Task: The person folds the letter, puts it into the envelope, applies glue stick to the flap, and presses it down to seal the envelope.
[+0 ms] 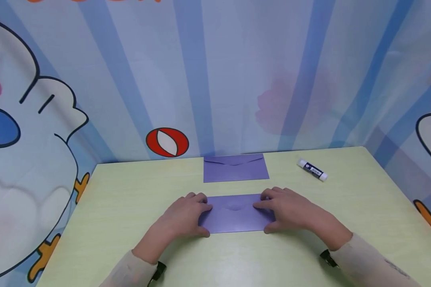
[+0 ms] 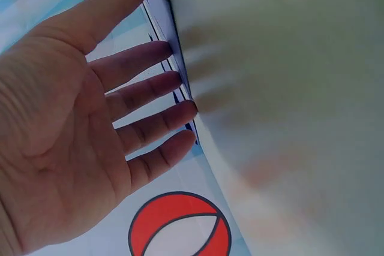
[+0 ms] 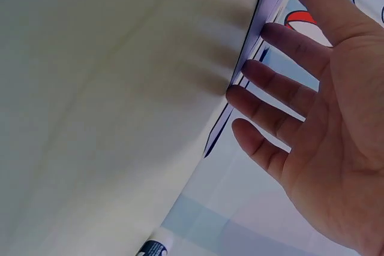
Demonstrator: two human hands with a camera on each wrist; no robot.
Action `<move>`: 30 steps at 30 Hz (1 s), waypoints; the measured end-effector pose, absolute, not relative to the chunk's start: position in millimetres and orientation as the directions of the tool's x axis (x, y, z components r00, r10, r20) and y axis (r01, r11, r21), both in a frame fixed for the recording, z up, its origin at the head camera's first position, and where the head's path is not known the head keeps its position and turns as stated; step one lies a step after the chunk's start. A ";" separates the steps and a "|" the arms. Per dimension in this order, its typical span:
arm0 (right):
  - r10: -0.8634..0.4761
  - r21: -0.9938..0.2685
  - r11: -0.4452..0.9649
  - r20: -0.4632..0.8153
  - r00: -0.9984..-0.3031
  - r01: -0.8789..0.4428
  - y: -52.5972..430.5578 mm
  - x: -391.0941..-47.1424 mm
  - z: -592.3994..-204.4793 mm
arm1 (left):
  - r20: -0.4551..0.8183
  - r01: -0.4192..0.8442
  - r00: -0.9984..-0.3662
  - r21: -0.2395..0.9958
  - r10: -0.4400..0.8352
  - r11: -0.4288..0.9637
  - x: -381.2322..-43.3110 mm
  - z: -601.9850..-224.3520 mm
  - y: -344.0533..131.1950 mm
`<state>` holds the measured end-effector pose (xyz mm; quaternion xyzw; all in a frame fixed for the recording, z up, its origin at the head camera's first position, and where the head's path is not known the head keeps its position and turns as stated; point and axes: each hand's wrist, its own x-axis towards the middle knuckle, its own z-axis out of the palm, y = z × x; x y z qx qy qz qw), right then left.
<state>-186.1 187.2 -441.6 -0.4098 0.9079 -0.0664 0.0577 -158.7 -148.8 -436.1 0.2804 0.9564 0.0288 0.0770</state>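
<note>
A purple envelope point(image 1: 233, 221) lies flat on the table, its pointed flap folded down on top. My left hand point(image 1: 186, 215) rests at its left end, thumb tip by the near corner and fingertips along the side. At the right end, my right hand point(image 1: 291, 211) lays its index fingertip on the paper, with the thumb at the near edge. Both wrist views show spread, nearly straight fingers point(image 2: 144, 91) meeting the envelope, seen edge-on as a thin strip point(image 3: 264, 13). Part of each end is hidden under the hands.
A second purple envelope point(image 1: 237, 173), flap side up, lies behind at the table's back edge. To its right is a capped glue stick point(image 1: 313, 169). The pale yellow table point(image 1: 129, 191) meets a printed blue curtain point(image 1: 230, 79) at the back.
</note>
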 end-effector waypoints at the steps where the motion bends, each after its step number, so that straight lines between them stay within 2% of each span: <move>1: -0.750 -0.166 0.657 -0.046 -0.660 -0.735 188.3 -185.8 -442.0 | -0.133 0.526 -0.833 0.111 0.537 0.843 -158.5 -435.8 -150.1; 18: -0.664 -0.223 0.739 -0.076 -0.744 -0.636 196.1 -201.4 -442.2 | -0.108 0.471 -0.859 0.213 0.500 0.856 -173.5 -440.2 -150.7; 30: -0.663 -0.286 0.727 -0.058 -0.746 -0.624 202.3 -217.3 -443.7 | -0.098 0.459 -0.865 0.238 0.492 0.856 -188.1 -440.9 -149.3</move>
